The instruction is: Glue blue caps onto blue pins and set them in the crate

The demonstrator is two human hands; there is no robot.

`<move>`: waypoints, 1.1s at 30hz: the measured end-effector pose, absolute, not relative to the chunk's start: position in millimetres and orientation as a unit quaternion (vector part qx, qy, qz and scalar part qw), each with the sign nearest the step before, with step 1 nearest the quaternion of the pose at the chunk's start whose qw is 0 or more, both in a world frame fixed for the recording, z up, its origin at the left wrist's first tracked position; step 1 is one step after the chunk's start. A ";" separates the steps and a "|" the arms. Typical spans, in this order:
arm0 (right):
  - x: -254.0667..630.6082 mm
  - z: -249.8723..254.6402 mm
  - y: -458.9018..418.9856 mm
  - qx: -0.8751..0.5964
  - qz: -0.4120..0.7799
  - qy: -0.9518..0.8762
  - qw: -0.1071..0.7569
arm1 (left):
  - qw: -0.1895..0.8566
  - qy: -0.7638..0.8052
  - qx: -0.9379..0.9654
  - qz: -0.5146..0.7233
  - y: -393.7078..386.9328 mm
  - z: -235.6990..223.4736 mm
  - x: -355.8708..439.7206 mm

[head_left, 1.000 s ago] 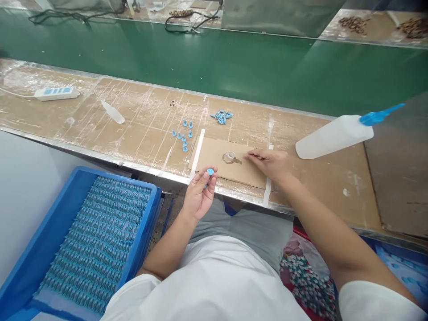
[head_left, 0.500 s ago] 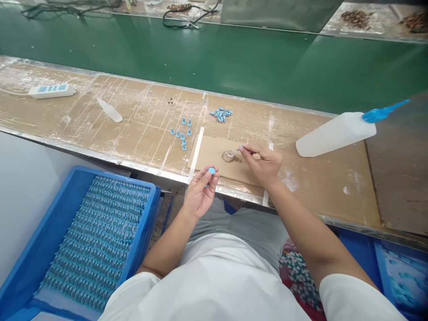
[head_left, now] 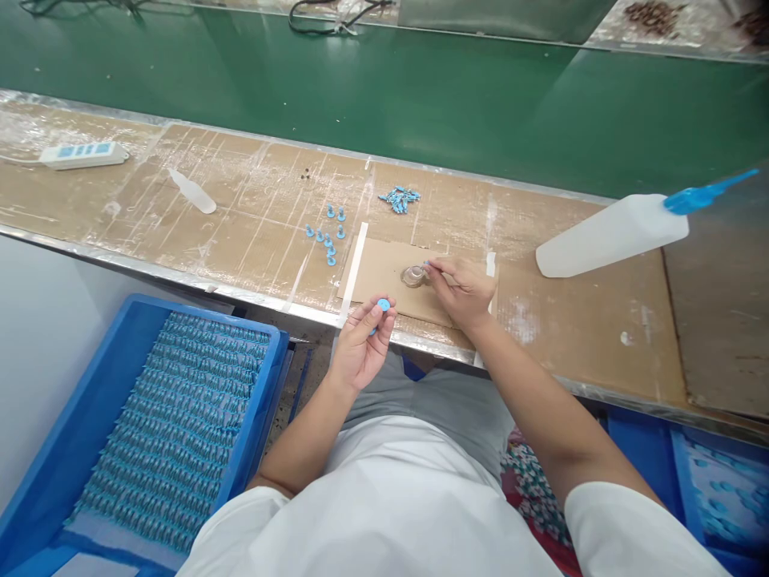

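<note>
My left hand [head_left: 363,340] is closed round small blue parts, and a round blue disc [head_left: 383,304] shows at its fingertips. My right hand [head_left: 462,288] pinches a small blue piece [head_left: 426,264] at the edge of a little clear dish [head_left: 412,276]. That dish sits on a flat cardboard sheet [head_left: 384,256] held by white tape. Beyond the sheet lies a pile of slim blue and metal pieces [head_left: 400,199]. To its left, several blue disc-based pegs [head_left: 328,240] stand on the bench.
A large white bottle [head_left: 606,238] with a blue nozzle leans at the right. A small squeeze bottle [head_left: 193,192] and a power strip [head_left: 84,155] lie at the left. Below is a blue tray [head_left: 129,308] of blue parts in rows. A green belt [head_left: 360,96] runs behind.
My right hand has moved left to the clear dish, carrying the small blue piece. My left hand keeps its hold near the bench edge. The view has tilted slightly downward.
</note>
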State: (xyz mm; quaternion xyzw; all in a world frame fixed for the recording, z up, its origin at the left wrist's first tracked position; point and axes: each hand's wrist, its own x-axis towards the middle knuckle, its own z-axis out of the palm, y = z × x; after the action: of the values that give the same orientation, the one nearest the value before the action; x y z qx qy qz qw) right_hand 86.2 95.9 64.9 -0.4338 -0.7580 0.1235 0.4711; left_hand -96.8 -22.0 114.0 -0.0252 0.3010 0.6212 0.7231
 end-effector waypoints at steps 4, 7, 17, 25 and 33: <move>87.0 64.4 94.3 -0.461 0.149 -0.752 0.446 | 0.720 0.314 -0.033 0.617 -21.7 114.2 -96.9; 87.8 63.4 94.5 -0.466 0.146 -0.755 0.437 | 0.720 0.319 -0.033 0.616 -21.8 113.4 -97.1; 86.5 65.3 93.5 -0.445 0.153 -0.745 0.473 | 0.719 0.311 -0.027 0.621 -22.1 114.6 -97.9; 69.2 91.8 85.1 -0.525 0.326 -0.537 0.574 | 0.706 0.315 -0.022 0.634 -16.6 114.3 -95.1; 73.9 118.2 76.2 -0.496 0.561 -0.380 0.543 | 0.713 0.317 -0.079 0.620 -3.0 122.8 -79.5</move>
State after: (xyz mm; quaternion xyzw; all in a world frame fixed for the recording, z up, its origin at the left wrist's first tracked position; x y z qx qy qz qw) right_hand 73.9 76.2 118.2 -0.4964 -0.3802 0.5608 0.5427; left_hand -79.5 -3.0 122.8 -0.0793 0.3171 0.6200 0.7133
